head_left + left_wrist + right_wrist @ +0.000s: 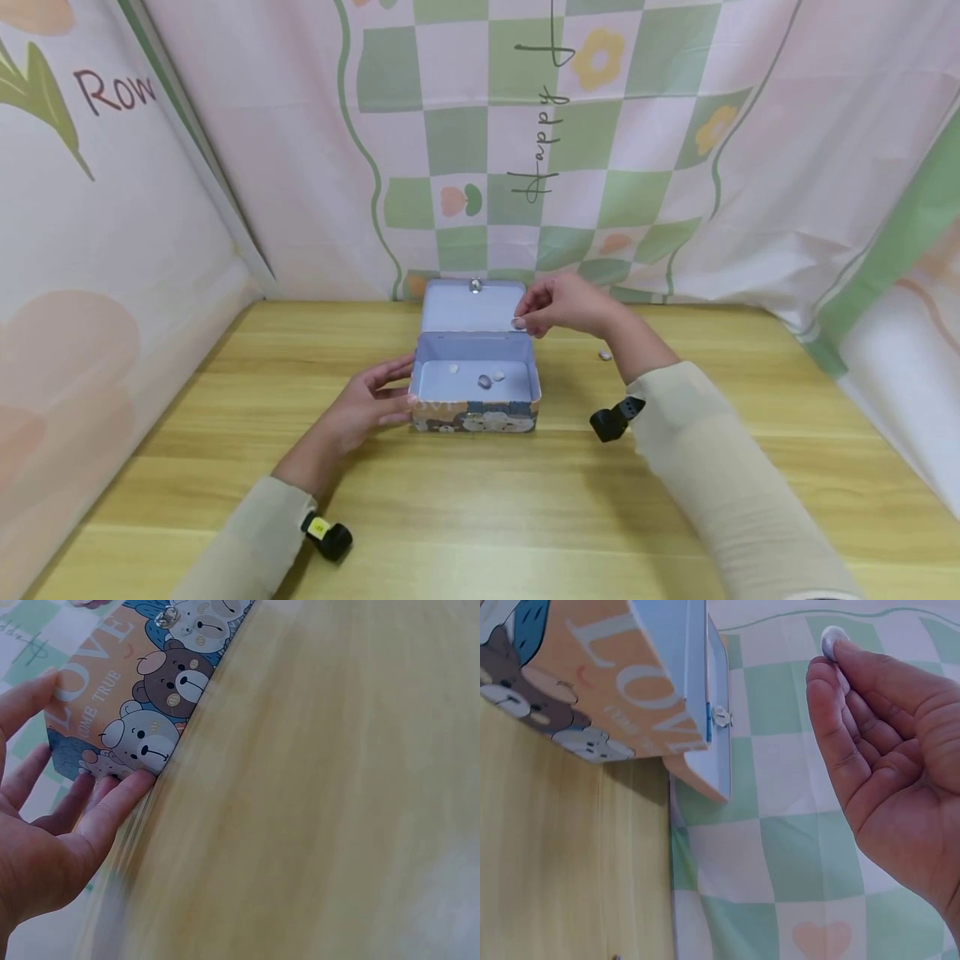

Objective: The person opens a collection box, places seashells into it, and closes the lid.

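An open tin box with bear pictures outside and a pale blue inside stands on the table. Its hinged lid is tipped back, a metal clasp at the top edge. Three small pebbles, two whitish and one grey, lie on the box's floor. My left hand rests against the box's left side, fingers spread; in the left wrist view the fingertips touch its corner. Above the box's back right corner, my right hand pinches a smooth whitish pebble between thumb and finger.
Another small pebble lies on the wooden table right of the box, near the right forearm. Behind the table hangs a green-and-white checked curtain, with printed cloth on both sides. Each sleeve cuff carries a black wrist camera.
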{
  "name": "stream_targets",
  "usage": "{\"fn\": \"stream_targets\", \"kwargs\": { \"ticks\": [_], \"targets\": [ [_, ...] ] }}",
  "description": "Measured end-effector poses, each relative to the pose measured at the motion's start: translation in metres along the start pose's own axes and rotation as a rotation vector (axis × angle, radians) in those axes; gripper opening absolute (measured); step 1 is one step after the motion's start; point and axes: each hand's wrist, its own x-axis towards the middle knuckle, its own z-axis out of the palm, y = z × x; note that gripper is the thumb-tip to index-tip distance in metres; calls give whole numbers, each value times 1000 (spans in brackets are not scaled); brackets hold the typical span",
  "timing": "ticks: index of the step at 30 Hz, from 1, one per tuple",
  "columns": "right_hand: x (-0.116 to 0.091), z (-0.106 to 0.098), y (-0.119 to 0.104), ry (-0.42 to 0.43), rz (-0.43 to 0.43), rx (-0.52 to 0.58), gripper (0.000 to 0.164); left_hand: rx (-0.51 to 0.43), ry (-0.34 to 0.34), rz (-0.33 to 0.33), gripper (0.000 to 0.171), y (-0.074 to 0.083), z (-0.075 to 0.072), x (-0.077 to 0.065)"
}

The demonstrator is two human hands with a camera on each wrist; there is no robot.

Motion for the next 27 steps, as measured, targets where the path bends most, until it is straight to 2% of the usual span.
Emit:
{"fn": "stream_targets", "kwargs": {
  "ticks": [8,17,27],
  "targets": [
    [14,10,-7,-34,-13,-1,17,14,-7,2,76,0,1,0],
    [35,22,-12,-72,-15,-67,14,23,2,-1,75,0,-2,0],
    [49,29,-12,-142,29,-124,8,19,-10,4,75,-2,-2,0]
  ]
}}
